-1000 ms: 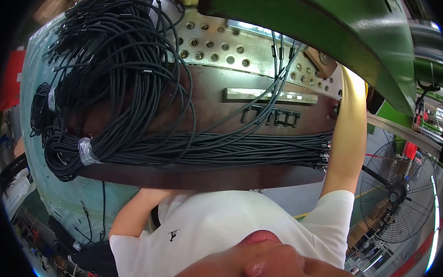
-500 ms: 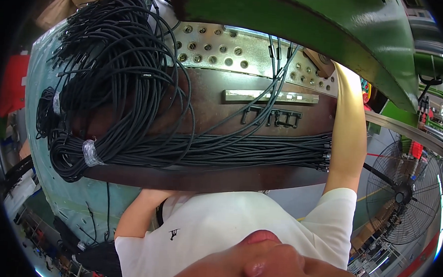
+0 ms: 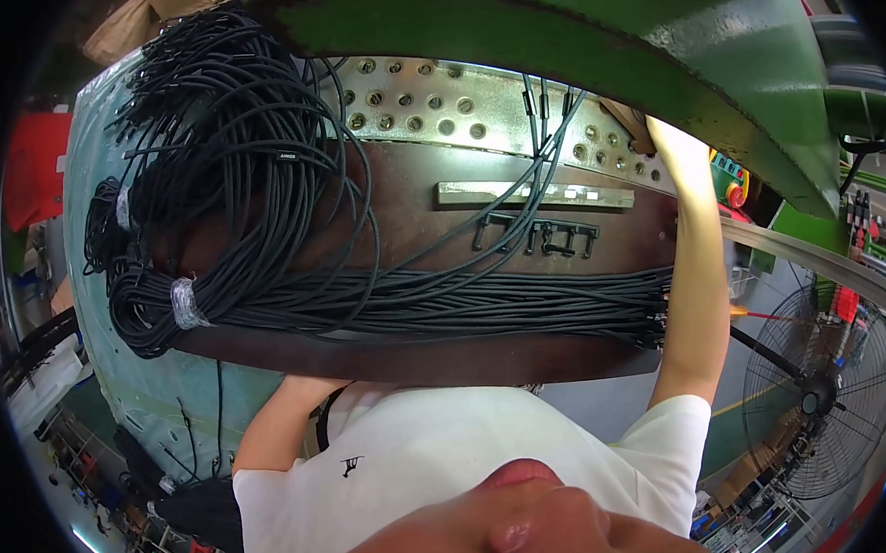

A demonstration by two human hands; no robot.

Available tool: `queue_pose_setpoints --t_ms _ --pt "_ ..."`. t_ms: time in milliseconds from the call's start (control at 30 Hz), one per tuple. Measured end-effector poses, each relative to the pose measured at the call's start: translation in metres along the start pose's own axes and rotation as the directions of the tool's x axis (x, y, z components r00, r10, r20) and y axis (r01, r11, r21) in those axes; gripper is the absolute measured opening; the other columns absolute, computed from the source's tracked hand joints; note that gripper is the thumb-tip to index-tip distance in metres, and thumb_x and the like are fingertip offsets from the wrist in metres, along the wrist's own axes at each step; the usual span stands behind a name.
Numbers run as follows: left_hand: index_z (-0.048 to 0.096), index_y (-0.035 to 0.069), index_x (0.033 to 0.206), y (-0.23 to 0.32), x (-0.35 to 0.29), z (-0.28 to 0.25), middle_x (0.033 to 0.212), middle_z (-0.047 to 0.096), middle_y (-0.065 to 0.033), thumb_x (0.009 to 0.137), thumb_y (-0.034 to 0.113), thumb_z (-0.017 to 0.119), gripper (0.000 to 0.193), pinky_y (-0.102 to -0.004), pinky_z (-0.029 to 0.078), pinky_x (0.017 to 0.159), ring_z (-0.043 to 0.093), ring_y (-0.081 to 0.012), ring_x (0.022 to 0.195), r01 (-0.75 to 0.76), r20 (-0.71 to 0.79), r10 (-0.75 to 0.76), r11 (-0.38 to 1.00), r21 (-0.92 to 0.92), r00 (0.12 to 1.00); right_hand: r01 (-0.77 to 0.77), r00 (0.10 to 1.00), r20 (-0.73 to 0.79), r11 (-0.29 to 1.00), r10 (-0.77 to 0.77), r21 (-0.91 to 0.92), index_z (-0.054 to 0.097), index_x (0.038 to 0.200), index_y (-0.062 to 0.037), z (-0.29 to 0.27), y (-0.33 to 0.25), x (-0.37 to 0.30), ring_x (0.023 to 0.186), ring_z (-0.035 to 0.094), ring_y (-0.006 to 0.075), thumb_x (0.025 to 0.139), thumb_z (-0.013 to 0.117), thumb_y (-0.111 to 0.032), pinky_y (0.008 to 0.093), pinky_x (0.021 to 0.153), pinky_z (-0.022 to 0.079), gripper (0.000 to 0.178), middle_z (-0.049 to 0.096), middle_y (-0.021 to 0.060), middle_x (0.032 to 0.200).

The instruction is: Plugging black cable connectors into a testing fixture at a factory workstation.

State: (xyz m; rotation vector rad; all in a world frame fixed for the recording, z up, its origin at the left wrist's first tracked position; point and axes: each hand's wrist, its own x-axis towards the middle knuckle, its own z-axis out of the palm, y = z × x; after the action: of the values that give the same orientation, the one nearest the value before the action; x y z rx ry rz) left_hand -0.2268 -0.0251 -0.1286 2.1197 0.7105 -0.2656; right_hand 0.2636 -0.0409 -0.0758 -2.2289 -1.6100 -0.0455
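My right arm point(image 3: 700, 250) reaches far forward along the right side of the brown work board point(image 3: 409, 360). Its hand is hidden behind the green machine body point(image 3: 536, 31). My left forearm point(image 3: 280, 423) bends in toward the near edge of the board, and the hand is out of sight there. A few black cables point(image 3: 549, 162) run from under the machine down to a long bundle of black cables point(image 3: 482, 299) lying across the board. Clear wrap point(image 3: 189, 303) binds that bundle at its left end. Beyond the cables lie a metal bar point(image 3: 532, 195) and a dark moulded plastic piece point(image 3: 535, 236).
A large heap of black cables point(image 3: 241, 116) covers the left side. A perforated metal plate point(image 3: 422, 100) lies under the green machine. At the right are a control box with a red button point(image 3: 735, 195) and a caged floor fan point(image 3: 812, 396).
The view has shifted slightly, with the green machine body covering more of the upper left. My right arm stays stretched forward, and the cables lie much as before.
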Motion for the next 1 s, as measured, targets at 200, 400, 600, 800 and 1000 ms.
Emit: queue_pose_setpoints --t_ms 200,400,600,800,1000 --pt "0.065 0.011 0.111 0.004 0.001 0.002 0.115 0.062 -0.0117 0.084 0.021 0.061 0.029 -0.0383 0.041 0.095 0.057 -0.0275 0.107 0.032 -0.009 -0.033 0.998 -0.058 0.999 0.090 0.996 -0.015 0.992 -0.092 -0.087 0.062 0.103 -0.0022 0.037 0.076 0.000 0.096 0.059 0.0291 0.090 0.050 -0.024 0.0377 0.086 0.045 0.028 0.063 0.0156 0.102" --pt "0.064 0.010 0.112 -0.003 0.003 0.003 0.117 0.062 -0.0126 0.084 0.021 0.060 0.030 -0.0382 0.040 0.097 0.056 -0.0277 0.109 0.062 -0.006 -0.063 0.991 -0.116 0.998 0.055 0.991 -0.110 0.971 -0.082 -0.233 0.062 0.101 -0.0021 0.064 0.135 0.000 0.095 0.059 0.0274 0.090 0.049 -0.028 0.0369 0.084 0.045 0.031 0.063 0.0148 0.099" --pt "0.054 0.008 0.128 0.016 0.010 -0.015 0.132 0.051 -0.0125 0.088 0.033 0.057 0.047 -0.0398 0.034 0.104 0.047 -0.0288 0.120 0.028 0.057 -0.021 0.991 -0.130 0.998 -0.114 0.984 0.097 0.948 0.149 -0.297 0.062 0.098 -0.0011 0.042 0.095 0.008 0.092 0.058 0.0268 0.090 0.048 -0.032 0.0380 0.080 0.045 0.034 0.063 0.0148 0.096" --pt "0.058 0.008 0.121 0.030 0.009 -0.025 0.125 0.056 -0.0134 0.088 0.029 0.056 0.039 -0.0379 0.038 0.099 0.052 -0.0284 0.115 0.042 0.130 -0.020 0.984 -0.174 0.991 -0.042 0.998 0.045 0.983 0.051 -0.179 0.061 0.102 -0.0028 0.053 0.087 0.012 0.096 0.057 0.0274 0.090 0.049 -0.031 0.0382 0.084 0.044 0.033 0.062 0.0148 0.100" --pt "0.058 0.008 0.120 0.058 0.003 -0.030 0.120 0.059 -0.0148 0.090 0.026 0.052 0.035 -0.0375 0.043 0.094 0.056 -0.0293 0.110 0.019 0.400 0.062 0.981 -0.194 0.914 0.033 0.998 -0.049 0.999 -0.035 -0.037 0.061 0.106 -0.0046 0.073 0.071 0.020 0.100 0.056 0.0280 0.090 0.050 -0.030 0.0383 0.087 0.043 0.032 0.061 0.0148 0.105"
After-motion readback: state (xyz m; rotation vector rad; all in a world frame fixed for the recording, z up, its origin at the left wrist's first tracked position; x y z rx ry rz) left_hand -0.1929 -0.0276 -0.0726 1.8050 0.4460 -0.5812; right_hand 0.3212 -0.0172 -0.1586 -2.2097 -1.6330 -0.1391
